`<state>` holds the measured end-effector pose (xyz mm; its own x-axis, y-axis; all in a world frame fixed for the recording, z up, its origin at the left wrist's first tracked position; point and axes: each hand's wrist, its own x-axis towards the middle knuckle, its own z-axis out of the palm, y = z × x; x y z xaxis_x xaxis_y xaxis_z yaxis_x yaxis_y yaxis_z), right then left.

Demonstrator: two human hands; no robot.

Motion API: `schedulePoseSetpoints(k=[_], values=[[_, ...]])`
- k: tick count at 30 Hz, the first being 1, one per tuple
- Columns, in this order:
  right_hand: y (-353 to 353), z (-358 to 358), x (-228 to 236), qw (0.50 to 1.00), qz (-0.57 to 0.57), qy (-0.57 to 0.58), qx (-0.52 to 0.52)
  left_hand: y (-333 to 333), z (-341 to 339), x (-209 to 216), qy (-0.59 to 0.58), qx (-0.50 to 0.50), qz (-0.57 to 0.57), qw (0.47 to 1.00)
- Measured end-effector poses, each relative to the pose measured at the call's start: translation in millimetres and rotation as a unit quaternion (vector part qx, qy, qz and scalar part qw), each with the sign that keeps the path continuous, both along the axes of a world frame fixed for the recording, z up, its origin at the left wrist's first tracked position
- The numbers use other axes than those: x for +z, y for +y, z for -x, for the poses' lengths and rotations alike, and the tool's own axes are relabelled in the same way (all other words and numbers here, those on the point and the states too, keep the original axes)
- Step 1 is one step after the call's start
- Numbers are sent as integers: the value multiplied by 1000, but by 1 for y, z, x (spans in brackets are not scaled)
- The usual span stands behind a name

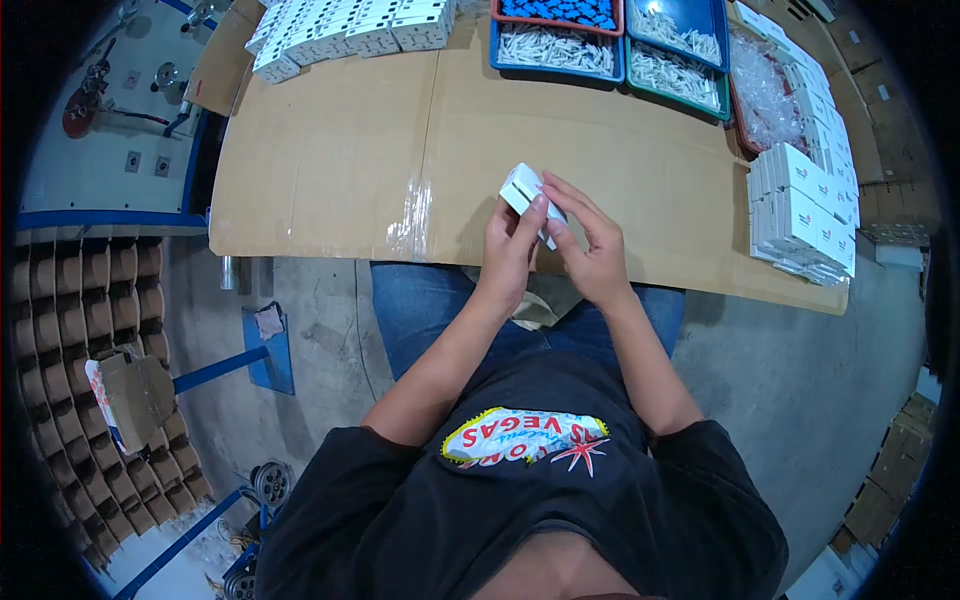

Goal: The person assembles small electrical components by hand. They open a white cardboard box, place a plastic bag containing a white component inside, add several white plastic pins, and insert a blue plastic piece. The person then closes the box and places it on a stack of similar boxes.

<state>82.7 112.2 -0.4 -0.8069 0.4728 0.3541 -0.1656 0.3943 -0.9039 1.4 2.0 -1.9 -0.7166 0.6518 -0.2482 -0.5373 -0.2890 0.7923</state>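
Note:
Both hands hold one small white box (521, 184) over the near edge of the cardboard-covered table (330, 170). It is tilted, and a dark line or slot shows along its upper side. My left hand (508, 252) grips its left and lower side, the thumb lying on the front. My right hand (597, 252) closes on its right side, with the fingers reaching over the top and the thumb near the lower end. The fingers hide much of the box.
White boxes (350, 30) stand in rows at the far left. At the back are trays of blue pieces (558, 12) and slim white pieces (555, 50). Clear plastic bags (765, 90) fill a reddish tray beside stacked white boxes (805, 215) at right. A cardboard divider rack (90, 370) stands left.

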Motion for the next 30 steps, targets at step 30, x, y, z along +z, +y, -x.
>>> schedulePoseSetpoints(k=[30], values=[[3,-2,3,984,174,0,34,1,5,-11,144,23,17,989]])
